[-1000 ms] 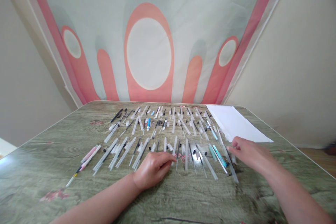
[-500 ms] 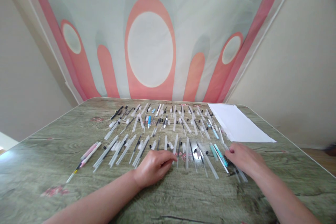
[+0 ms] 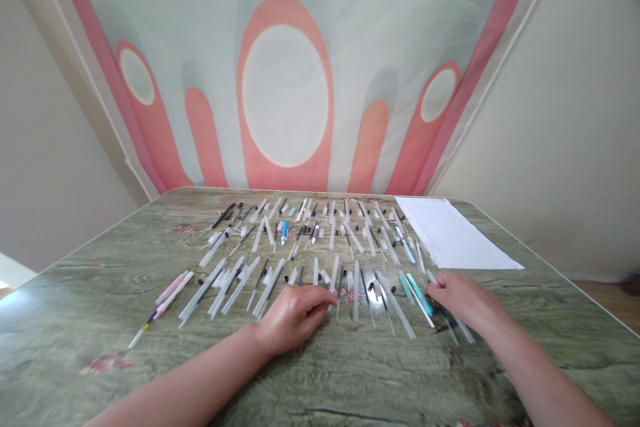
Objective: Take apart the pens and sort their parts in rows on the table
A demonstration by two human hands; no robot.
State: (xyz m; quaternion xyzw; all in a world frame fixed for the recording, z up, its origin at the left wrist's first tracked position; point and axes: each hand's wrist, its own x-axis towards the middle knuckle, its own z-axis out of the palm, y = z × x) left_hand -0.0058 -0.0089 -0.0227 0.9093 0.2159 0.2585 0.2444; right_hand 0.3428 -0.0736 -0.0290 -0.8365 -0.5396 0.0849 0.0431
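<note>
My left hand rests low over the middle of the front row, its fingers curled together and the tips down by a thin pen refill. Whether anything is pinched there is hidden. At the right end of the row, my right hand has thumb and forefinger closed on a small translucent pen cap. Under that hand lie a clear pen barrel and a dark-tipped refill. Just left of it is a teal pen body beside a white stick-like piece.
Three rows of clear barrels, caps and refills cover the wood-grain table. Pink pen parts lie at the left end, and a blue pen piece sits mid-row. White paper lies back right, before a patterned backdrop.
The right hand has barely shifted, and the clear barrel below it lies at a slightly different angle. The left hand stays in place; the whole view has tilted a little.
</note>
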